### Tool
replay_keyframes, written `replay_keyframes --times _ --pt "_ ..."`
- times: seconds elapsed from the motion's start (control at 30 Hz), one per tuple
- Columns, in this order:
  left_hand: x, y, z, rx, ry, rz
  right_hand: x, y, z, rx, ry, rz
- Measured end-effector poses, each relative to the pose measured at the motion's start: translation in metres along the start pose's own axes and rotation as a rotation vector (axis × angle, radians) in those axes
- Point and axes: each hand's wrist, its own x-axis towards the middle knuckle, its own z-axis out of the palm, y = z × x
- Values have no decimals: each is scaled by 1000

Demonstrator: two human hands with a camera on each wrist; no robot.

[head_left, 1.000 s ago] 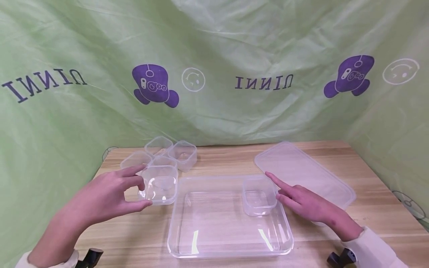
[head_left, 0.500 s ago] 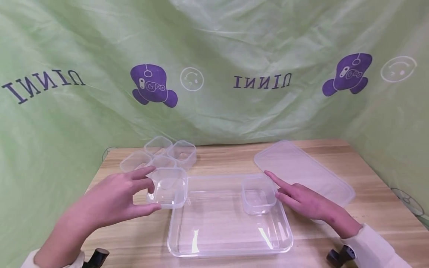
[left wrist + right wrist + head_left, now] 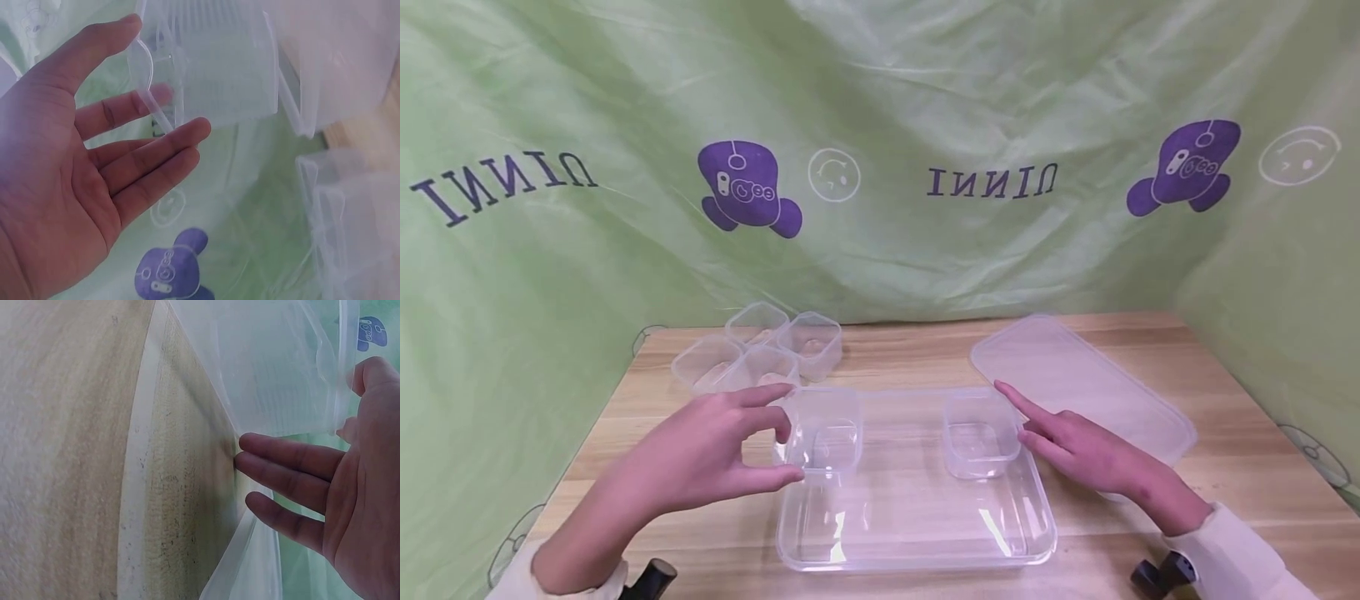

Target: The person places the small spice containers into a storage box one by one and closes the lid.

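Observation:
Between thumb and fingertips, my left hand [image 3: 711, 454] holds a small clear square container [image 3: 835, 421] by its rim. It overlaps the back left corner of a large clear rectangular box [image 3: 917, 565]. The left wrist view shows the thumb at the rim of the small container [image 3: 225, 69] and several fingers straight. A second small container [image 3: 981, 454] stands in the box's back right corner. At the box's right side rests my right hand [image 3: 1086, 454], index finger extended along the rim. Its other fingers [image 3: 287, 456] lie straight against the box's outer wall [image 3: 269, 369].
Several more small clear containers [image 3: 808, 346] stand grouped at the back left of the wooden table [image 3: 902, 358]. A flat translucent lid [image 3: 1082, 383] lies at the back right, beyond the right hand. A green printed cloth [image 3: 880, 250] hangs behind and at both sides.
My left hand has carried the small container to the right, from beside the large box to over its back left corner. The right hand has stayed at the box's side.

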Motion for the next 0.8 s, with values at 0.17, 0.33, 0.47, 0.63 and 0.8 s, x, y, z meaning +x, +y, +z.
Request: replay_keyframes --times 0.17,0.33,0.47,0.63,0.8 --pt "8 4 10 -58 0 -6 -2 -1 1 -16 12 -15" --pt "16 10 22 -114 -18 18 -2 0 1 -16 19 -38" --pt "24 13 29 -125 -36 33 0 2 2 -13 18 -46" --pt "31 20 36 -167 -60 27 -1 3 1 -10 16 -38" --pt "38 29 44 -208 -99 36 1 3 2 -11 20 -40"
